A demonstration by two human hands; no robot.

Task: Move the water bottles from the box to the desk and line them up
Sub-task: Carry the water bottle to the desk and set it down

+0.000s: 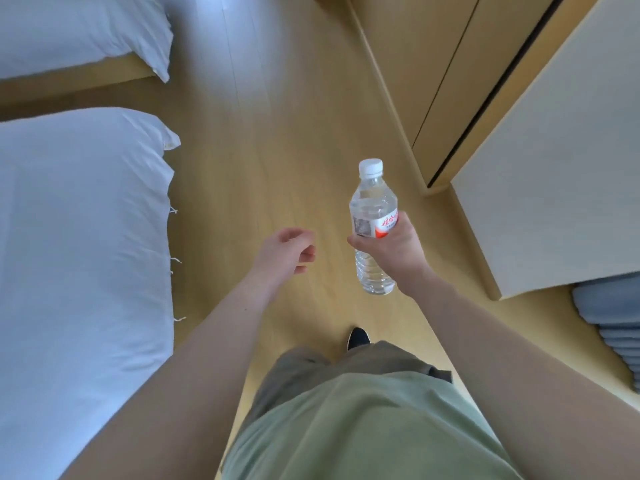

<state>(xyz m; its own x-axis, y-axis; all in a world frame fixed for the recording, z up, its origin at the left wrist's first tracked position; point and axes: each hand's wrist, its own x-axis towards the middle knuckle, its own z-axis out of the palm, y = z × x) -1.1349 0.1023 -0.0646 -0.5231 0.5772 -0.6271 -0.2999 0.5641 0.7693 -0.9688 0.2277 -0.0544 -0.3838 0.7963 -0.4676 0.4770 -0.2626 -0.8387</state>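
A clear plastic water bottle (371,199) with a white cap and a red-and-white label is held upright in the air over the wooden floor. My right hand (391,249) is wrapped around its middle, covering part of the label. My left hand (287,252) hangs to the left of the bottle, a short gap away, holding nothing, fingers loosely curled. To the right a white desk top (561,174) with a wooden edge runs toward the far right. No box is in view.
Two beds with white sheets (79,237) fill the left side. Wooden cabinet doors (426,64) stand at the far right behind the desk. A grey-blue ribbed cushion (609,317) lies at the right edge. My dark shoe (357,337) is on the floor between beds and desk.
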